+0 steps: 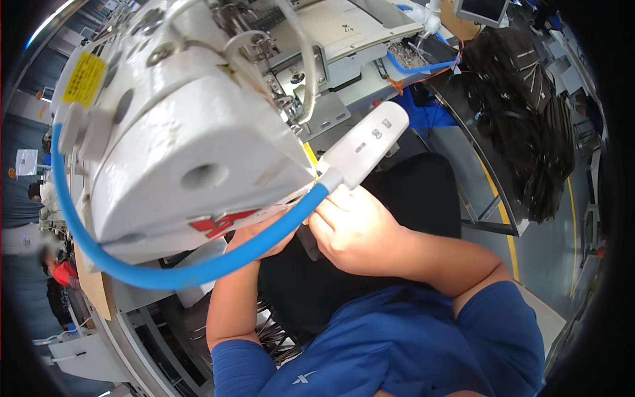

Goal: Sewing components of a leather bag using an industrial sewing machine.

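A white industrial sewing machine [145, 165] fills the upper left. A blue flexible tube [165, 278] curves around it to a white oblong unit with buttons [364, 142]. My right hand [354, 235] is closed just below that unit, its fingers curled at the machine's underside; what they hold is hidden. My left hand [254, 231] is beneath the machine's front edge, largely behind the tube, with its fingers out of sight. Some dark grey material [309, 241] shows between my hands.
A side table at right bears heaped black items [529, 132]. A blue tray [423, 63] of small parts and a screen [479, 10] are at the back. A black seat [423, 198] is below the machine. Other people [63, 271] are at the far left.
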Motion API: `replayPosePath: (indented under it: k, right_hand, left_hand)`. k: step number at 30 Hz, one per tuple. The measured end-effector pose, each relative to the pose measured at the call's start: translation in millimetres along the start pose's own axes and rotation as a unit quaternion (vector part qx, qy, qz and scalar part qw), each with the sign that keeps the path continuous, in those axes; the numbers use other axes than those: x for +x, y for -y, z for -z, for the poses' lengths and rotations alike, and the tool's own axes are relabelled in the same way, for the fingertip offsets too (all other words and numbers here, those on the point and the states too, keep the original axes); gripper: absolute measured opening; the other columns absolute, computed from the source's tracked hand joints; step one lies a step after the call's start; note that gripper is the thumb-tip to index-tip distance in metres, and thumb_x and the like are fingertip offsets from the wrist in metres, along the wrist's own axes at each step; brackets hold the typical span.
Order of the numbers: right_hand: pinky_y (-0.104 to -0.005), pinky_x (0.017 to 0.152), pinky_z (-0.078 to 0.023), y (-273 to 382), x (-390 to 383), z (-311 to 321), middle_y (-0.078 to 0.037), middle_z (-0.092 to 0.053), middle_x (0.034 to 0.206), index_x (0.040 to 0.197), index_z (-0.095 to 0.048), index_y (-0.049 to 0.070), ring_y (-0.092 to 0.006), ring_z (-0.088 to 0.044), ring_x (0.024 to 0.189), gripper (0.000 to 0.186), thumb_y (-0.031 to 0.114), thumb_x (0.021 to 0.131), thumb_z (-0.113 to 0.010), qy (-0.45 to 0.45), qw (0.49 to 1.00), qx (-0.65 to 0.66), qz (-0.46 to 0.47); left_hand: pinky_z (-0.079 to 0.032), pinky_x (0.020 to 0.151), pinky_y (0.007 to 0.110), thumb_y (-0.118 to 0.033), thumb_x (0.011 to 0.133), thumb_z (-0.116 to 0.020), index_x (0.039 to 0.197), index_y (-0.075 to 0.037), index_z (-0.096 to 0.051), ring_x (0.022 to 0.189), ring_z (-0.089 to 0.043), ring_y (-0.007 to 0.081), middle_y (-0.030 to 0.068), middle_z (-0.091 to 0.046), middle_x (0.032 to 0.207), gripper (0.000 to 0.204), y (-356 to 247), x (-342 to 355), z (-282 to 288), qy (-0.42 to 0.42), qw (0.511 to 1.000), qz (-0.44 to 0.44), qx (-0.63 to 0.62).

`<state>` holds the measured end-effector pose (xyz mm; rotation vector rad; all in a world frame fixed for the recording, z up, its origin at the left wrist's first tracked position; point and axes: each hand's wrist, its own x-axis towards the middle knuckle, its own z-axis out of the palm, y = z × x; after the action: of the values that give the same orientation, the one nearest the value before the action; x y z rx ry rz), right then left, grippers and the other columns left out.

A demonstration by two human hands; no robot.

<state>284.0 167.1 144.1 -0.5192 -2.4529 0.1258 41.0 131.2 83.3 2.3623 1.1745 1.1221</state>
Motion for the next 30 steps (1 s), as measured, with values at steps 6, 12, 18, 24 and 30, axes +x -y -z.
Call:
replayPosePath:
  k: [6, 12, 18, 24, 30]
  right_hand:
    - [-0.0401, 0.086, -0.049, -2, 1, -4, -0.023, -0.069, 0.102, 0.096, -0.069, -0.011, -0.0324, -0.065, 0.100, 0.033, 0.013, 0.074, -0.064, -0.018, 1.000, 0.012, -0.003]
    - [-0.0407, 0.086, -0.050, 1, 1, 0, -0.022, -0.069, 0.101, 0.096, -0.068, -0.011, -0.0333, -0.065, 0.100, 0.032, 0.012, 0.074, -0.065, 0.002, 1.000, 0.025, -0.006]
    - [-0.0406, 0.085, -0.050, 0, 3, -1, -0.022, -0.067, 0.098, 0.096, -0.068, -0.011, -0.0333, -0.065, 0.098, 0.034, 0.013, 0.073, -0.065, 0.006, 1.000, 0.012, 0.001]
    - [-0.0402, 0.085, -0.050, 0, 2, -1, -0.022, -0.067, 0.098, 0.098, -0.068, -0.013, -0.0329, -0.065, 0.100, 0.037, 0.014, 0.072, -0.064, 0.036, 0.999, 0.034, -0.010]
    - [-0.0406, 0.085, -0.050, -1, -1, 1, -0.023, -0.068, 0.101, 0.094, -0.068, -0.011, -0.0329, -0.065, 0.099, 0.034, 0.015, 0.072, -0.064, 0.013, 1.000, 0.016, -0.007]
  left_hand:
    - [-0.043, 0.109, 0.042, -0.014, 0.086, -0.077, 0.123, -0.005, -0.071, 0.124, -0.061, 0.0330, 0.0184, -0.065, 0.133, 0.038, 17, -31, -6, 0.003, 1.000, 0.015, -0.001]
    - [-0.043, 0.110, 0.042, -0.015, 0.087, -0.077, 0.122, -0.004, -0.071, 0.124, -0.061, 0.0330, 0.0189, -0.065, 0.133, 0.038, -1, -20, -5, 0.005, 0.998, 0.070, -0.006]
    - [-0.043, 0.110, 0.042, -0.013, 0.087, -0.077, 0.123, -0.003, -0.070, 0.126, -0.060, 0.0318, 0.0192, -0.064, 0.135, 0.039, -8, -7, -2, 0.009, 0.996, 0.071, -0.044]
    - [-0.044, 0.104, 0.039, -0.019, 0.089, -0.069, 0.128, -0.004, -0.065, 0.116, -0.060, 0.0302, 0.0119, -0.067, 0.125, 0.042, -4, -3, -3, 0.025, 0.993, 0.073, -0.088]
    - [-0.041, 0.112, 0.042, -0.009, 0.086, -0.073, 0.130, 0.000, -0.066, 0.130, -0.058, 0.0315, 0.0175, -0.063, 0.139, 0.045, -5, 7, -3, 0.033, 0.989, 0.036, -0.139]
